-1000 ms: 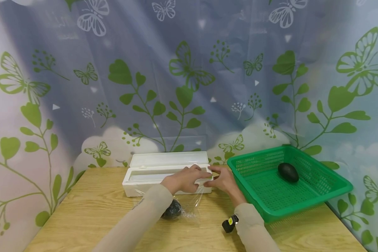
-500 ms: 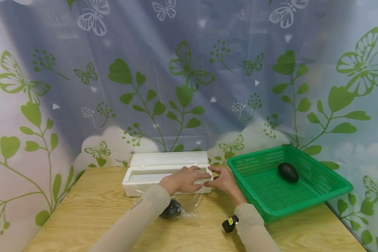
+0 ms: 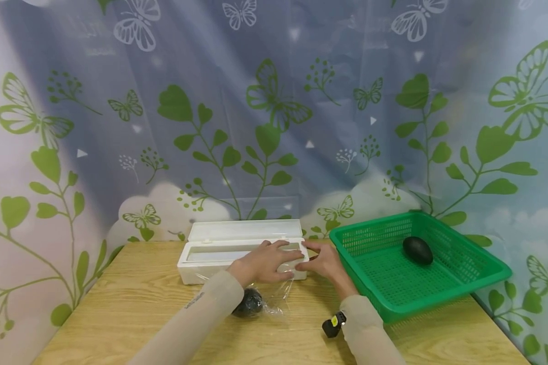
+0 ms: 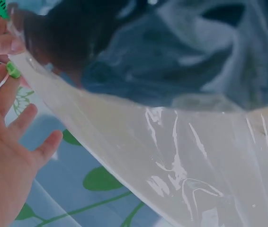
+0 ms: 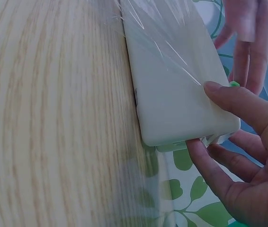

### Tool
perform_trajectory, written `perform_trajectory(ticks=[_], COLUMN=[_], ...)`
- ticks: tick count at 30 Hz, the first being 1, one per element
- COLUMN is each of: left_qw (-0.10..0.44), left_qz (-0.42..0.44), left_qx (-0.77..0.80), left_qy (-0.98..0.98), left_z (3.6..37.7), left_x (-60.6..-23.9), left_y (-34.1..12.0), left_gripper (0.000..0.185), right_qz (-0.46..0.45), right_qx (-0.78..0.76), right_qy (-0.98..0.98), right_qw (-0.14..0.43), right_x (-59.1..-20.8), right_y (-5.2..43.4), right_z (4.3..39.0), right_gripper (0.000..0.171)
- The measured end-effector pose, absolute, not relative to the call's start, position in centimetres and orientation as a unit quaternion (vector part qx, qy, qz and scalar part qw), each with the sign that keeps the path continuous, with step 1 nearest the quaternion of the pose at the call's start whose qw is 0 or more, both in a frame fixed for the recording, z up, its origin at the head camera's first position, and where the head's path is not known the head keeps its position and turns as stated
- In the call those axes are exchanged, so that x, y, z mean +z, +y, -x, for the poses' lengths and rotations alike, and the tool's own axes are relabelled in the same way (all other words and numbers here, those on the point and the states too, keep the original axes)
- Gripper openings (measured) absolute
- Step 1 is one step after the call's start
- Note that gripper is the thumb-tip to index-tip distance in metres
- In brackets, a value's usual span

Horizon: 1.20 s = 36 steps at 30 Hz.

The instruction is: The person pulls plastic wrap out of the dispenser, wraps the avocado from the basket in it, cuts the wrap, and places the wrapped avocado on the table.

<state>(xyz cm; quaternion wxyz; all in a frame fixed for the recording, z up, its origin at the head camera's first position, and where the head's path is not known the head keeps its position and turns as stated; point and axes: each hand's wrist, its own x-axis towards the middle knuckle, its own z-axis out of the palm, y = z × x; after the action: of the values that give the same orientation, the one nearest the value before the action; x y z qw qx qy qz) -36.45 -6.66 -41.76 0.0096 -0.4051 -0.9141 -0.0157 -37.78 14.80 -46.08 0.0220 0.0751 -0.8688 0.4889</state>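
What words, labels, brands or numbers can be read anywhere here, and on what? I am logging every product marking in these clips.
None can be read.
Left sleeve: a short dark print near the cuff, too small to read.
Small black device at the right wrist: a yellow mark, no legible characters.
White dispenser box, green basket and butterfly backdrop: no text seen.

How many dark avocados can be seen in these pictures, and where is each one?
2. One avocado lies in the green basket. The other avocado lies on the table, under clear film, partly hidden by the left sleeve.
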Motion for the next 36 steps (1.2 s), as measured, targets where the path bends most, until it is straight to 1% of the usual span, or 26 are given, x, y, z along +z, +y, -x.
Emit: perform_trajectory(ticks=[12, 23, 31, 36], left_qw=[0.016, 0.019, 0.029, 0.025], left_qz=[0.401, 0.406, 0.415, 0.414], left_qx=[-0.032, -0.055, -0.034, -0.029], left_qy=[-0.915, -0.912, -0.909, -0.909], left_z=[36.4, 36.5, 36.4, 36.5], left_x=[-42.3, -42.7, -42.4, -42.3], left_y=[-7.2, -8.0, -7.6, -7.4], left_gripper=[0.055, 0.055, 0.059, 0.061], right_qz=[-0.069, -0.092, -0.088, -0.088], right_qx=[0.468, 0.465, 0.484, 0.454], right_qy=[-0.881, -0.879, -0.87, -0.886], right_qw=[0.028, 0.05, 0.031, 0.048], right_x=[-46.1, -46.5, -46.4, -46.5], right_y=[14.6, 14.2, 14.5, 14.4], right_z=[38.0, 38.0, 37.9, 38.0], right_gripper=[0.074, 0.071, 0.076, 0.079])
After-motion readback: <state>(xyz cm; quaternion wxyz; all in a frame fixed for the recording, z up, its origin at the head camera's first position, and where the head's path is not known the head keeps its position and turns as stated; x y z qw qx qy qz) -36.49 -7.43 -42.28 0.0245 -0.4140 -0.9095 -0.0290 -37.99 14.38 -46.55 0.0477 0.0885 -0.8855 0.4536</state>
